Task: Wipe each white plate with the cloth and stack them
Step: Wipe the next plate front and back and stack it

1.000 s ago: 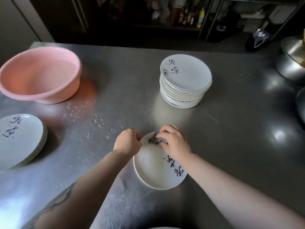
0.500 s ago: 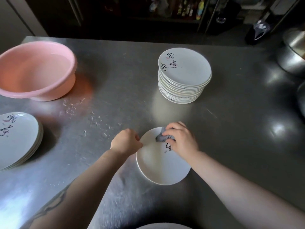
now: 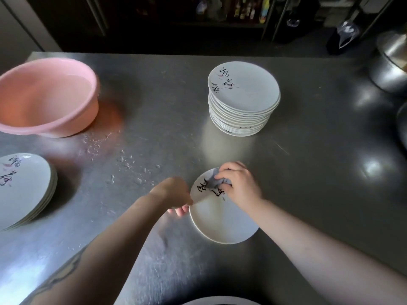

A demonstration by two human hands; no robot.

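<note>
The scene is dim overall, with the background beyond the worktop nearly black. Light falls from above and ahead of the hands, leaving soft bright patches of glare on the steel to the right of the right hand and a pale sheen near the left forearm. The tall plate stack beyond the hands casts a light reflection toward them. The pink basin throws an orange glow on the metal beside it. The left hand is slightly motion-blurred. Wide-angle distortion bends the edges, stretching the plates far left.
</note>
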